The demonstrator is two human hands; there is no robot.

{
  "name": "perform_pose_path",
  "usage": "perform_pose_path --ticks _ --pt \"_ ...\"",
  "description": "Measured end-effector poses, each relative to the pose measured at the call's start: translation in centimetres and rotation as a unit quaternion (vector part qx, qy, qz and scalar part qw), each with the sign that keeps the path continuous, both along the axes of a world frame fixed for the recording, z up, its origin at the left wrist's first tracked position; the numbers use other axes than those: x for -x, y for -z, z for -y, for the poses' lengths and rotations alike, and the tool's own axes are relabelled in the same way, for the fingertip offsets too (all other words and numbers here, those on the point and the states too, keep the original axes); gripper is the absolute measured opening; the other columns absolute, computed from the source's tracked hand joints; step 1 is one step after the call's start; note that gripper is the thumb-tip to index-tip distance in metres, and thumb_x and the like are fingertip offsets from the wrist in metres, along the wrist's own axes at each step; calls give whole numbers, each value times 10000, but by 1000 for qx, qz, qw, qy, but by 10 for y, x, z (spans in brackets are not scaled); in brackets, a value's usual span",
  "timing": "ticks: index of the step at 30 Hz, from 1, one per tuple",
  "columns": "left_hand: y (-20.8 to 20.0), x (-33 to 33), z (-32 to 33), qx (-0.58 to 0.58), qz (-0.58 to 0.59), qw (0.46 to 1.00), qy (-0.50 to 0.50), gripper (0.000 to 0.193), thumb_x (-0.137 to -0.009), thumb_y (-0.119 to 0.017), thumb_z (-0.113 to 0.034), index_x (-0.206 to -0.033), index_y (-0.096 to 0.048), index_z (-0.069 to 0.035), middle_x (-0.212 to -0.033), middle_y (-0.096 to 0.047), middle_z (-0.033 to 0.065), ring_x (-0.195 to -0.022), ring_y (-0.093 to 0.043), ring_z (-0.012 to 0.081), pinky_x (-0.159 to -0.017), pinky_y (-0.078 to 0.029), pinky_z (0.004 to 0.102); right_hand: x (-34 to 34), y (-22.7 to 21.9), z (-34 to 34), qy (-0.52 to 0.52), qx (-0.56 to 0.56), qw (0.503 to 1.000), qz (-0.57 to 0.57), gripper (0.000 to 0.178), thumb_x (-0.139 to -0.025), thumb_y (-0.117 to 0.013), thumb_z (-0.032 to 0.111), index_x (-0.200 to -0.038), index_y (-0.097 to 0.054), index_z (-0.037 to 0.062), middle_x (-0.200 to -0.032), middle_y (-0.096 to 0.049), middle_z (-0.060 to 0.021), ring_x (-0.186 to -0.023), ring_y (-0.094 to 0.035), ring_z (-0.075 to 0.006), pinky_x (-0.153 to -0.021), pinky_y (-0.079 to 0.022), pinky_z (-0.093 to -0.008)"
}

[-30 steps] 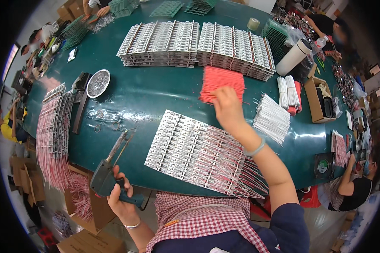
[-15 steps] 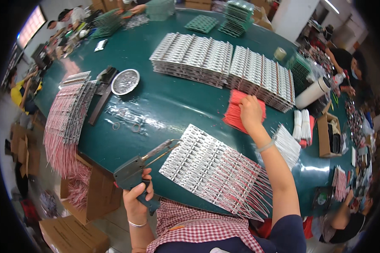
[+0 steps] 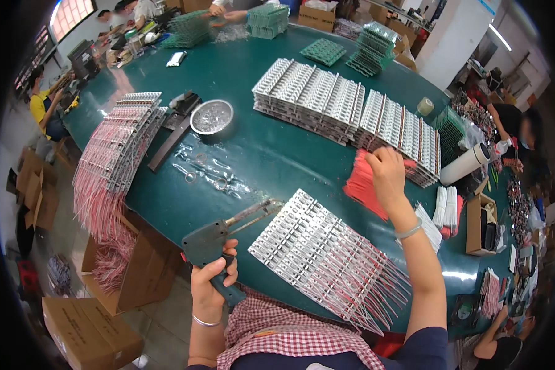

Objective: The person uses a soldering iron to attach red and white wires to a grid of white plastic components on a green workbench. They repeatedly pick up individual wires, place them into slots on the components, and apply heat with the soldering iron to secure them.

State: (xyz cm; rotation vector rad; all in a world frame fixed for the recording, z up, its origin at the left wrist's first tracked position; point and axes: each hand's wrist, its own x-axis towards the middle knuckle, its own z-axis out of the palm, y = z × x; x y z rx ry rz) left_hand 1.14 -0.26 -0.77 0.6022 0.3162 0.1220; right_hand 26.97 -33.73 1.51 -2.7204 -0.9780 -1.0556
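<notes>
My left hand [image 3: 211, 280] is wrapped round the grip of a dark soldering gun [image 3: 205, 244]. Its long metal tip reaches the upper left corner of a panel of small silvery metal parts [image 3: 308, 243] in front of me. Pink and white wires [image 3: 385, 287] trail off the panel's lower right side. Farther right, my right hand [image 3: 388, 179] is at a pile of short red wires [image 3: 362, 185], its fingers curled and pinched at the pile's far end. How many wires they grip is hidden. White wires [image 3: 427, 227] lie partly behind my right forearm.
Stacks of silvery panels [image 3: 311, 95] stand across the table's far middle. A wired stack [image 3: 120, 142] hangs over the left edge, above an open cardboard box [image 3: 139, 271]. A metal bowl [image 3: 212, 118] and a white bottle [image 3: 465, 163] stand farther in. Other people work around the table.
The view has shifted, so the table things sit farther right and mostly lower. My right hand stays at the red wires, its fingers now more curled. The soldering gun remains in my left hand.
</notes>
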Motion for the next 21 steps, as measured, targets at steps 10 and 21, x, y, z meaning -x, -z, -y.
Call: perform_pose_path --ticks 10,21 --pt "6 5 -5 5 0 1000 13 514 -785 -629 -27 -1253 -514 151 -1175 -618 245 -716 -551 169 -459 -434 219 52 -17 -62 31 361 915 -177 23 -706 -722 114 -722 -734 103 -829 -668 -62 -843 -648 -219 -647 -485 -356" --pt "8 0 -11 -54 29 998 26 571 -979 -531 -223 -1387 -377 146 -1157 -622 284 -623 -556 165 -473 -429 253 68 4 -53 50 173 953 -242 93 -724 -689 51 -805 -732 68 -859 -650 -88 -871 -642 -255 -669 -527 -372"
